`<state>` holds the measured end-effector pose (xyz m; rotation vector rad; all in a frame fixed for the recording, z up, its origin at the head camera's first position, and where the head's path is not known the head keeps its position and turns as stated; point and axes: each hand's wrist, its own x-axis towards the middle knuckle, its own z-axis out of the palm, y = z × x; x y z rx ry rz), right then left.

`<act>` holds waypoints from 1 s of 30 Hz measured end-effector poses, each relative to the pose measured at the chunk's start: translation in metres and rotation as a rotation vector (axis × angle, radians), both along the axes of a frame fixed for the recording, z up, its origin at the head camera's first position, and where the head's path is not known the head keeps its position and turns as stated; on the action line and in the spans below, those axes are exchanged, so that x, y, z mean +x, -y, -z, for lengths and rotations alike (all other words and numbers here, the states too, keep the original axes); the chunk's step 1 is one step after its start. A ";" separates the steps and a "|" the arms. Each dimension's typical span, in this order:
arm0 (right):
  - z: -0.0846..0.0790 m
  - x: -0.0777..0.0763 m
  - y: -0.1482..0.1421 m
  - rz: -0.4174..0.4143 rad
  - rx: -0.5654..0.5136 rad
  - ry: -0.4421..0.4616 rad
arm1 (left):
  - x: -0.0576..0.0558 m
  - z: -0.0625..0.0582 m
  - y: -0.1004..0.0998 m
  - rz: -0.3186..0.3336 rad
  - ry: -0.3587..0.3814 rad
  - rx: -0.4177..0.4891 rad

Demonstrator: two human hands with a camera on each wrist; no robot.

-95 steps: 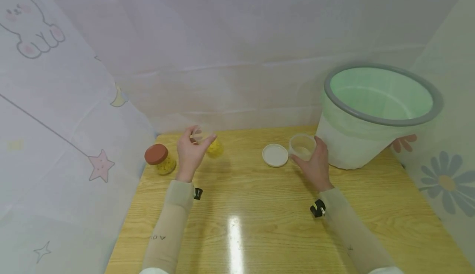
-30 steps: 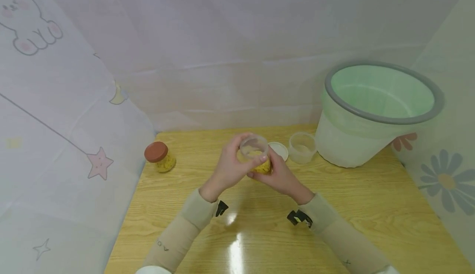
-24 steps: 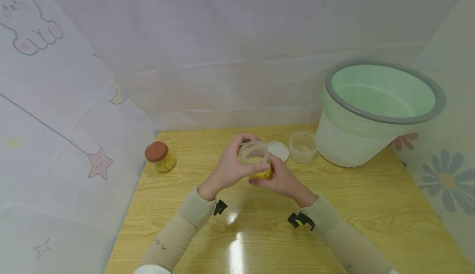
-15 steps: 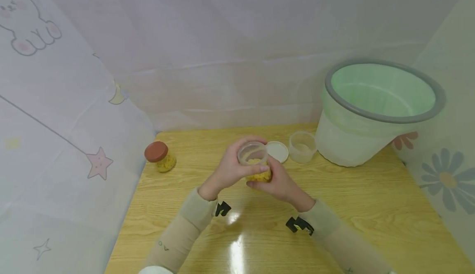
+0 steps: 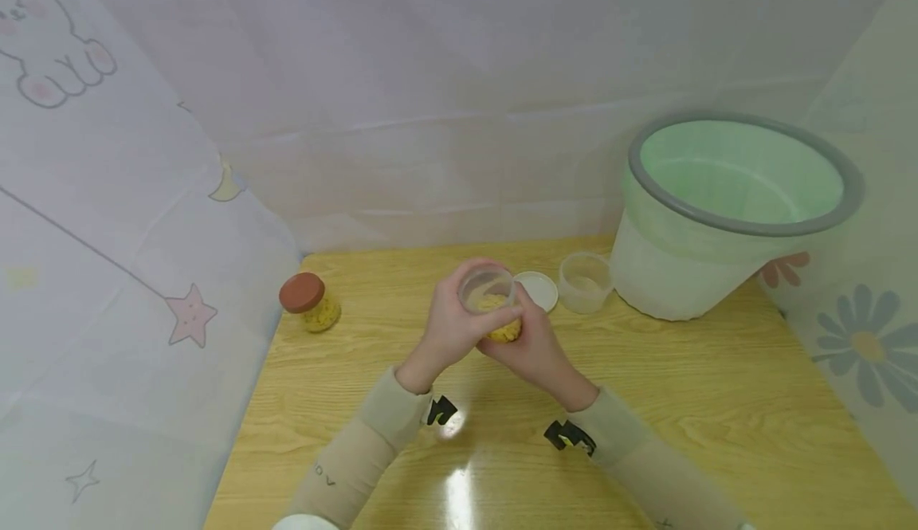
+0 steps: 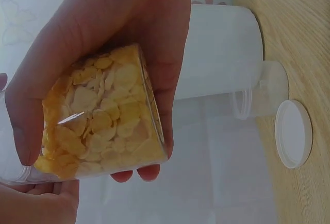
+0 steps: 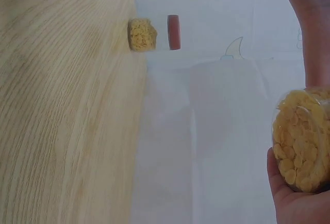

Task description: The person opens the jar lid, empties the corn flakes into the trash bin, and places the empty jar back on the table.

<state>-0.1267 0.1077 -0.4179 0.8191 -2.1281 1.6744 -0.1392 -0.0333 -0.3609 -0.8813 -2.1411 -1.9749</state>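
Observation:
Both hands hold a clear jar (image 5: 488, 283) above the middle of the table. Yellow cornflakes (image 6: 103, 121) fill its lower part, while the upper part is see-through with a threaded mouth. My left hand (image 5: 453, 319) grips it around the top, thumb across the front. Lower down, my right hand (image 5: 534, 347) is wrapped around the body from the other side; in the left wrist view its fingers curl behind the flakes. Just behind the right hand a white round lid (image 5: 539, 289) lies on the table, beside a clear, empty-looking tub (image 5: 585, 283).
A second jar of cornflakes (image 5: 320, 315) with a red-brown lid (image 5: 302, 292) stands at the left end of the wooden table (image 5: 516, 474). At the right back stands a big whitish-green bucket (image 5: 667, 275) with a grey rim. Printed cloth (image 5: 459, 163) hangs behind.
The left hand has carried the jar from the left to the middle. My right hand has let go of the tub and taken hold of the jar, which has tilted slightly since.

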 end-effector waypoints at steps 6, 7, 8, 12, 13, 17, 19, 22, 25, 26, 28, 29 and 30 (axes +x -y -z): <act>0.000 -0.002 -0.003 0.030 0.010 -0.018 | 0.002 -0.003 0.000 -0.006 0.012 -0.044; 0.000 -0.002 -0.004 0.031 0.012 -0.018 | 0.002 -0.003 0.001 0.000 0.009 -0.046; 0.005 -0.005 -0.006 0.033 0.016 -0.016 | 0.001 -0.002 0.001 0.009 0.006 -0.045; 0.008 -0.009 -0.012 0.047 0.007 0.010 | -0.001 0.000 0.003 0.031 -0.032 -0.045; 0.008 -0.009 -0.014 0.050 0.000 0.025 | -0.001 0.001 0.003 0.030 -0.040 -0.042; 0.002 -0.007 -0.019 0.064 -0.021 0.082 | -0.002 0.002 0.005 0.035 -0.063 -0.025; 0.001 -0.006 -0.021 0.067 -0.019 0.095 | -0.003 0.003 0.006 0.042 -0.064 -0.012; 0.000 -0.006 -0.020 0.056 -0.019 0.110 | -0.004 0.004 0.006 0.040 -0.057 -0.006; 0.000 -0.005 -0.019 0.036 -0.014 0.112 | -0.005 0.004 0.007 0.030 -0.039 -0.006; 0.000 -0.005 -0.018 0.028 -0.010 0.107 | -0.005 0.003 0.007 0.029 -0.030 -0.009; -0.001 -0.004 -0.016 0.010 -0.004 0.097 | -0.004 0.002 0.007 0.033 -0.016 -0.017; -0.001 -0.004 -0.015 0.000 0.003 0.083 | -0.004 0.002 0.008 0.041 -0.006 -0.022; -0.002 -0.004 -0.013 -0.006 0.011 0.070 | -0.003 0.001 0.007 0.042 0.003 -0.032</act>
